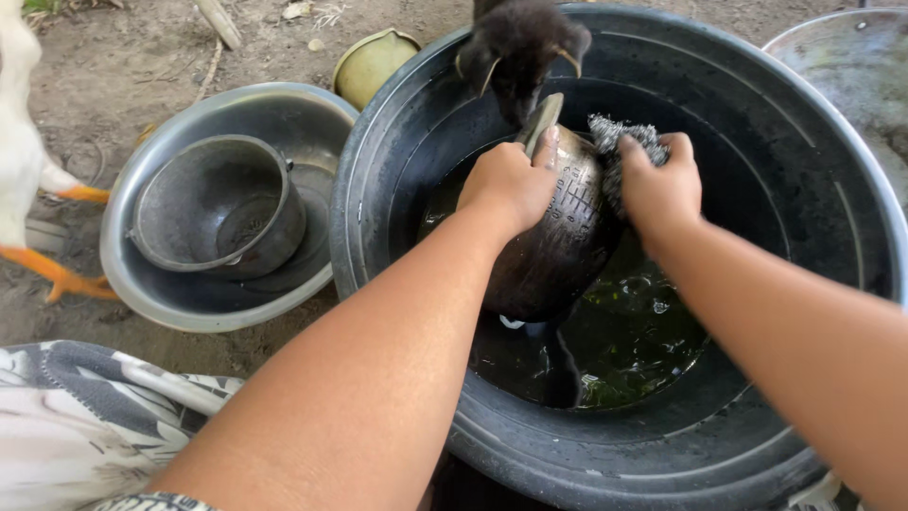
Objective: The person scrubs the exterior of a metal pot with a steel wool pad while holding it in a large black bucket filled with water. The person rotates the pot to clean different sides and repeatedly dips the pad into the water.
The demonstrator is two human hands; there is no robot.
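Ground: bare, dusty dirt yard underfoot, scattered with dry leaves and twigs, basins sitting straight on the earth.
Left fingers: curled tight over the rim of the dark metal pot, thumb pressed against the rim's edge, the left hand clamping it firm.
Right fingers: bunched together, pinching a wad of grey steel wool against the pot's side, the right hand knuckles up.
Pot: tilted on its side, mouth facing away from the person, lower part dipping into murky greenish water.
Tub: big black plastic tub holds the pot and the water, both forearms reaching in over its near rim.
Animal: a dark furry creature leans over the tub's far rim, just above the pot.
Left of tub: a silver basin touching the tub's wall, with a smaller grey pot resting inside.
Beyond: a yellowish bowl lies behind the basin.
Far left: a white bird with orange feet at the edge.
Far right: another metal basin, partly cut off.
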